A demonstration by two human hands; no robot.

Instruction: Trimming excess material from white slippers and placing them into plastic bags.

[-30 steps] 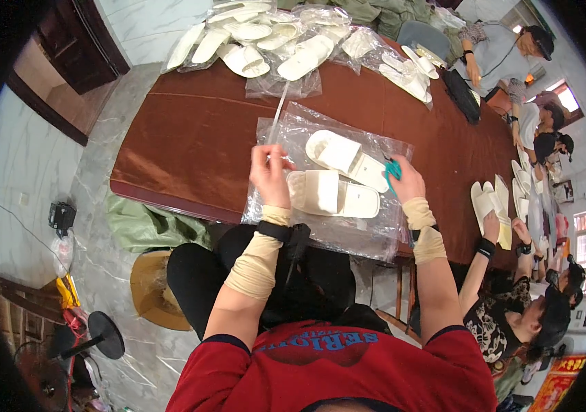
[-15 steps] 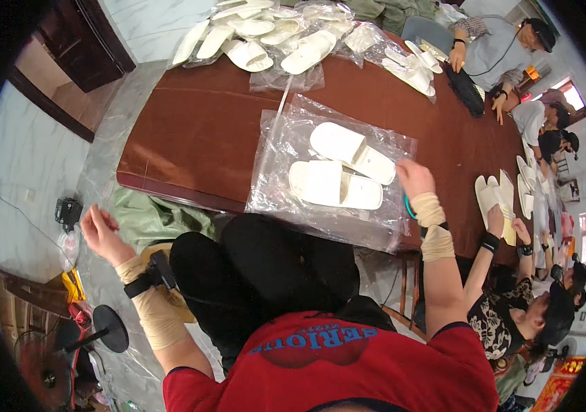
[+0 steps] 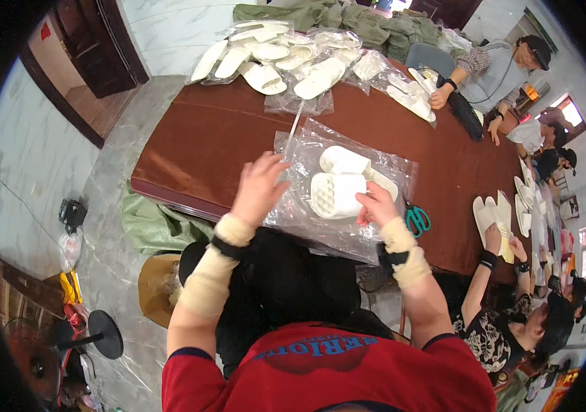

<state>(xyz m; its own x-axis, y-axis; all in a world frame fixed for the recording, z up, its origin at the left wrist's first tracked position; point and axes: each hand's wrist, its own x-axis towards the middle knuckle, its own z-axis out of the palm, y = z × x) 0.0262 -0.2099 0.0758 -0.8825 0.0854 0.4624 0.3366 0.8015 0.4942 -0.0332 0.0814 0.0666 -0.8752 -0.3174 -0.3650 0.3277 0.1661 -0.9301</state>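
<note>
I am observing the right hand (image 3: pixel 377 204) pinching a white, broad-strapped, foam-like slipper (image 3: pixel 337 195), apparently steadying it over clear plastic film (image 3: pixel 300 225), the left hand (image 3: pixel 260 185) hovering open.

Blue capital lettering (image 3: pixel 337 345), with a smaller blue line beside it, runs across the chest of the red shirt (image 3: pixel 382 381), nearer the body than the right fingers (image 3: pixel 370 198). Far right of those fingers, the red-and-yellow sign (image 3: pixel 559 386) is too small to read.
</note>
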